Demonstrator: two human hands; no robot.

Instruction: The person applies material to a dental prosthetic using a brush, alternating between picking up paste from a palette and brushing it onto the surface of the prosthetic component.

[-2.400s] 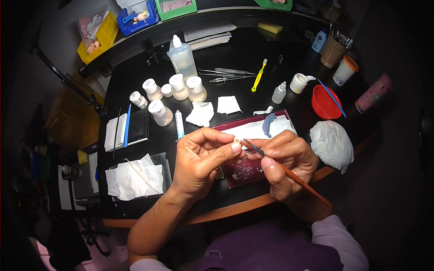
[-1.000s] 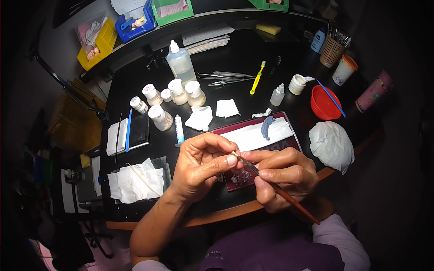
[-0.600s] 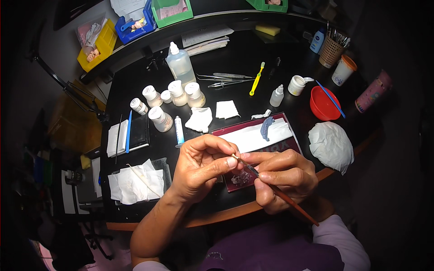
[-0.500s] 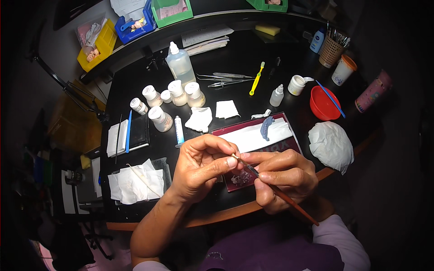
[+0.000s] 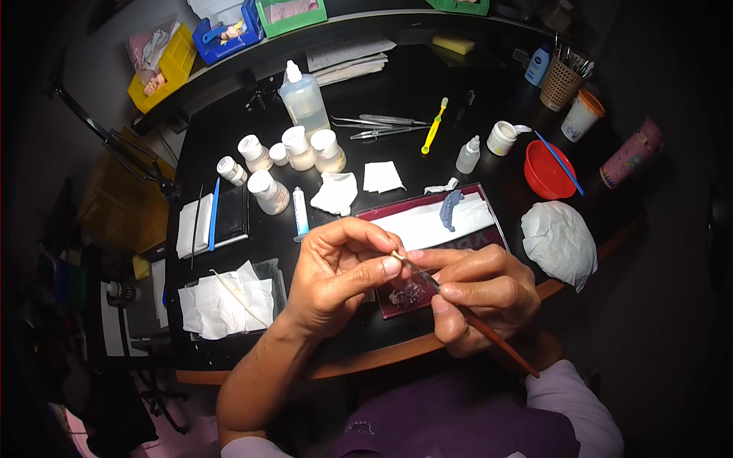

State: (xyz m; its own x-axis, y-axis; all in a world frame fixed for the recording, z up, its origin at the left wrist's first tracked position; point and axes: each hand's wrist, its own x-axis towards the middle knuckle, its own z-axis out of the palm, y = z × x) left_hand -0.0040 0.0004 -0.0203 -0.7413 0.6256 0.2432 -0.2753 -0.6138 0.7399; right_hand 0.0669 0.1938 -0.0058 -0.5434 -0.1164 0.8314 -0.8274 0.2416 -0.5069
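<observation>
A black curved desk [image 5: 397, 84] is filling mid-frame, carrying white jars [image 5: 294, 153] at upper centre, a red bowl [image 5: 547, 169] upper right, and tissues [image 5: 225, 301] lower left.

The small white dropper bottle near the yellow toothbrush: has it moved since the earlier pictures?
No. The white dropper bottle stands between the yellow toothbrush and the red bowl, as before.

The surface [image 5: 427, 76] is lit brightly from above; heavy vignetting darkens the corners, straight edges are bent by fisheye distortion, and focus stays sharp centrally.
</observation>
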